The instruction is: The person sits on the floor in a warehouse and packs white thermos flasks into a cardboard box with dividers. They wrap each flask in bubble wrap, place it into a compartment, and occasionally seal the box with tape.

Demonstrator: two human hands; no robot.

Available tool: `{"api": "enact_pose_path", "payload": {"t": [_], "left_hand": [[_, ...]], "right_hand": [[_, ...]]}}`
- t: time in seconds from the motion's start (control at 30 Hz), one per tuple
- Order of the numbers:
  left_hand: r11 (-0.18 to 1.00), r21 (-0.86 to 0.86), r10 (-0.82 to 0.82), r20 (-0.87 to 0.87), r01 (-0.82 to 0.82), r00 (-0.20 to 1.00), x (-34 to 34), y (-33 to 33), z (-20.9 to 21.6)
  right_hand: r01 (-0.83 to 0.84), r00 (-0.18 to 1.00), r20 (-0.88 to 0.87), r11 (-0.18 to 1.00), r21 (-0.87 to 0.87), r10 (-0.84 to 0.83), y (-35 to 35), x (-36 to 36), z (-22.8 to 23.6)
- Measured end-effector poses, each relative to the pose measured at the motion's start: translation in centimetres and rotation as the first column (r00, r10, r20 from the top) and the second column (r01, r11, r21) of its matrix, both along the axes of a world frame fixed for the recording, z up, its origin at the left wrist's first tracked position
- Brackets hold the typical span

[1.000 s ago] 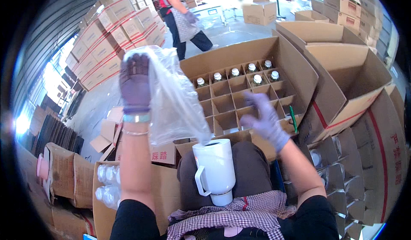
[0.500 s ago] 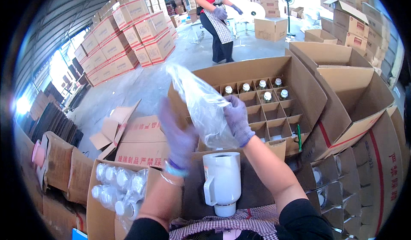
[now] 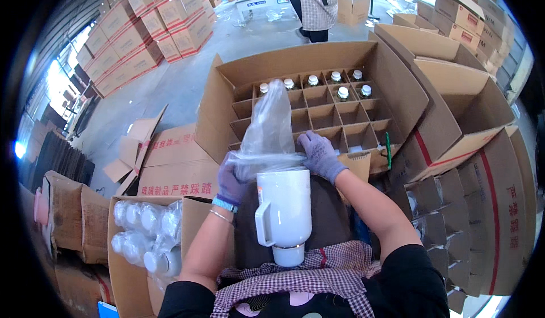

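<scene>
In my lap a white tumbler with a side handle (image 3: 288, 210) lies with its wide end pointing away from me and its narrow end toward my apron. A clear plastic bag (image 3: 267, 128) stretches from that wide end toward the divided carton, its bunched mouth right at the tumbler's rim. My left hand (image 3: 231, 180), in a purple-grey knit glove, grips the left side of the bag's mouth. On the other side my gloved right hand (image 3: 321, 156) has its fingers closed at the bag's right edge; the fingertips are partly hidden.
Ahead stands a large carton with cardboard dividers (image 3: 323, 116) holding several white-capped bottles (image 3: 336, 77). At left, an open box (image 3: 190, 227) holds several bagged white items (image 3: 150, 221). Open cartons (image 3: 462, 113) crowd the right. A person in a checked apron (image 3: 318, 8) stands beyond.
The bag has come down to the tumbler's wide end, its mouth spread between both hands. My left hand has moved in and taken hold. The view has tilted down; the other person has moved.
</scene>
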State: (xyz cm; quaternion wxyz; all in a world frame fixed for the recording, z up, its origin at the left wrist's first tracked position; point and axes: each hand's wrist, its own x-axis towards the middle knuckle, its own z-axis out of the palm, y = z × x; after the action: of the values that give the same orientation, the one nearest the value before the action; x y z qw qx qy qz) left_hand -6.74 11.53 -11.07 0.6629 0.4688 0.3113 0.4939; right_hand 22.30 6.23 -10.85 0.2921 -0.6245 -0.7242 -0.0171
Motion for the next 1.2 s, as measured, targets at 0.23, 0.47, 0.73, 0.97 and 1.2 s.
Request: {"api": "enact_pose_path", "payload": {"t": [0.23,0.47,0.73,0.97,1.2], "left_hand": [[0.890,0.457,0.208,-0.405,0.000,0.890,-0.5,-15.1,5.7],[0.893,0.367,0.063,-0.676,0.261,0.734,-6.2,-18.2,2.1],[0.873,0.378,-0.128,-0.431,0.308,0.893,5.3,-16.5,9.0],[-0.259,0.226,-0.465,-0.882,0.939,0.084,16.0,-30.9,13.0],[0.097,0.421,-0.410,-0.808,0.902,0.422,14.4,-25.0,13.6]], "right_hand": [[-0.142,0.876,-0.418,0.957,0.253,0.241,-14.7,-2.1,3.7],[-0.453,0.861,-0.267,0.891,-0.017,0.433,-24.0,-6.4,0.4],[0.107,0.908,-0.418,0.976,0.192,-0.018,-28.9,-7.3,4.5],[0.684,0.603,-0.775,0.622,0.382,-0.188,-40.7,-0.2,6.8],[0.992,0.038,-0.534,0.097,-0.082,-0.844,-60.8,0.8,10.6]]}}
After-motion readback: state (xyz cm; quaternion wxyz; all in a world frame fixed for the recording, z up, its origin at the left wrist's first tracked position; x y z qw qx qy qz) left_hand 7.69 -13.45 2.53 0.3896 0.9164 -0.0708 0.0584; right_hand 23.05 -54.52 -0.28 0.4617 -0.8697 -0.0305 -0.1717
